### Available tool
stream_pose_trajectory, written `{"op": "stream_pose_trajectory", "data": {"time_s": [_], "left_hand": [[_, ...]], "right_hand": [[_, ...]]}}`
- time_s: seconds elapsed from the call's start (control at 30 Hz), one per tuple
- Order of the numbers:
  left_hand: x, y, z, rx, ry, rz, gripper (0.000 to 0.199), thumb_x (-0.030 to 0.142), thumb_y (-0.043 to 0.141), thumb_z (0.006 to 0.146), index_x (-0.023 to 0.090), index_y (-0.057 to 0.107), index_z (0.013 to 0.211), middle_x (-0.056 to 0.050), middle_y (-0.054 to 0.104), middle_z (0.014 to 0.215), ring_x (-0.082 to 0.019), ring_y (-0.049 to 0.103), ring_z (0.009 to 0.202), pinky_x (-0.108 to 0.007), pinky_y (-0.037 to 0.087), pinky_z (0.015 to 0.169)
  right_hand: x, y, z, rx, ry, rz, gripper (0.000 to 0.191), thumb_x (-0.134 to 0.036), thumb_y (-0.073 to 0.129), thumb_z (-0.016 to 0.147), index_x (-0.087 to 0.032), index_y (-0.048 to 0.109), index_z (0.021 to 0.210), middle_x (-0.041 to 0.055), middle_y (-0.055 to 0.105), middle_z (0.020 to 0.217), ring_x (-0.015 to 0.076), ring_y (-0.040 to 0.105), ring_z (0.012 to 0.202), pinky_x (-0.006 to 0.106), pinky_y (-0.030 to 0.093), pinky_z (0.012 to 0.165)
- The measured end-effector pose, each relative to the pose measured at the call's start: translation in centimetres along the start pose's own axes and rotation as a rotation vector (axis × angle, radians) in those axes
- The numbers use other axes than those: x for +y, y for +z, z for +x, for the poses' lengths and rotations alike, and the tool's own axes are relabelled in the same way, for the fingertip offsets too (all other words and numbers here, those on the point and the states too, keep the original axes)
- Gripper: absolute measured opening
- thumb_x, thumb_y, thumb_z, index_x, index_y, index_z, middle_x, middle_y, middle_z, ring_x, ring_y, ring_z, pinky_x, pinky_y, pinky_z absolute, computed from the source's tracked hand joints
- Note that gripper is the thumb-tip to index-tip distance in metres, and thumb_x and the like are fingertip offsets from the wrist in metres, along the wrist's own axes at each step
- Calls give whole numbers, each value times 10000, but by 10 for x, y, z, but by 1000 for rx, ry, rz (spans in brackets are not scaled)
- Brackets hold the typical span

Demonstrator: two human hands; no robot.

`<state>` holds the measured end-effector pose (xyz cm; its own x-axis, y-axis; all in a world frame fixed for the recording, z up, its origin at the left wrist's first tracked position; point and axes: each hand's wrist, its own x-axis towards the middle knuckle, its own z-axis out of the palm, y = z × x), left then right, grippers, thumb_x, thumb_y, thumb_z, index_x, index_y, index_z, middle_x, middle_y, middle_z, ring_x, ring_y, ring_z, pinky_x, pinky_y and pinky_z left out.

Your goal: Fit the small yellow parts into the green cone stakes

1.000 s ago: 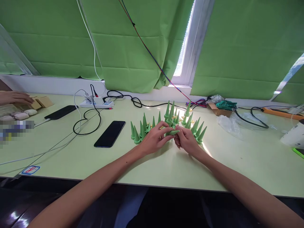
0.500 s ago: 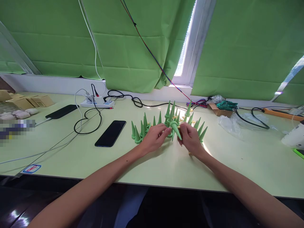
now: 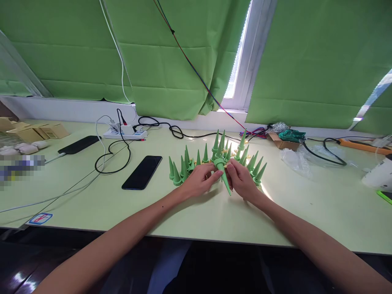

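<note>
A green plant watering spike (image 3: 226, 179) is tilted in front of me, its wide collar uppermost and its tip pointing down toward me. My left hand (image 3: 200, 179) is closed around the collar end. My right hand (image 3: 241, 179) pinches a small yellow valve (image 3: 226, 166) at the side of the collar, mostly covered by the fingers. Behind and beside both hands stand several more green spikes (image 3: 176, 174), upright on the table, with small yellow pieces among them. More green spikes (image 3: 259, 173) stand just past my right hand.
A black phone (image 3: 142, 172) lies on the table (image 3: 190, 216) left of the spikes; another dark phone (image 3: 82, 144) is farther left by a power strip (image 3: 125, 134). Cables run along the back. At right are a small carton (image 3: 283, 143), clear plastic wrap (image 3: 297, 163) and a white object (image 3: 379, 173).
The held spike has turned so that its tip points more steeply down toward me. Both hands shift slightly with it, keeping their grip.
</note>
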<state>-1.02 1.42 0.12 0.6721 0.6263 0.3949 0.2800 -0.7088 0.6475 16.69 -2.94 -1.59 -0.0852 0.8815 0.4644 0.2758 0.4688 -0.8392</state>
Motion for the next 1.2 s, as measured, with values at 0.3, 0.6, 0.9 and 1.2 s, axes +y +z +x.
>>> {"op": "stream_pose_trajectory", "data": {"time_s": [0.3, 0.6, 0.9, 1.2], "left_hand": [[-4, 1, -1, 42, -5, -134, 373, 515, 514, 928, 154, 596, 889, 1, 511, 795, -82, 477, 601, -215, 409, 533], [-4, 0, 0, 100, 25, -133, 347, 494, 589, 894, 153, 561, 836, 21, 459, 752, -59, 432, 558, -201, 385, 491], [-3, -2, -1, 104, 39, -126, 329, 469, 612, 886, 148, 617, 959, 18, 452, 777, -63, 446, 578, -199, 402, 494], [-4, -3, -1, 112, 64, -99, 312, 459, 619, 884, 165, 635, 987, 14, 451, 785, -71, 464, 593, -200, 413, 494]], "right_hand": [[2, -1, 0, -22, 6, -19, 366, -543, 330, 1007, -249, 395, 799, -67, 454, 487, 123, 421, 391, 277, 347, 428], [4, -1, -1, -43, 11, -39, 367, -550, 306, 1012, -250, 401, 824, -85, 418, 459, 119, 396, 372, 277, 309, 434], [3, -2, -1, -50, 0, -49, 378, -553, 300, 1013, -242, 404, 825, -84, 422, 470, 113, 401, 391, 269, 317, 450], [4, -2, -1, -47, -8, -46, 407, -586, 308, 998, -245, 375, 787, -84, 408, 466, 109, 393, 391, 266, 315, 441]]}}
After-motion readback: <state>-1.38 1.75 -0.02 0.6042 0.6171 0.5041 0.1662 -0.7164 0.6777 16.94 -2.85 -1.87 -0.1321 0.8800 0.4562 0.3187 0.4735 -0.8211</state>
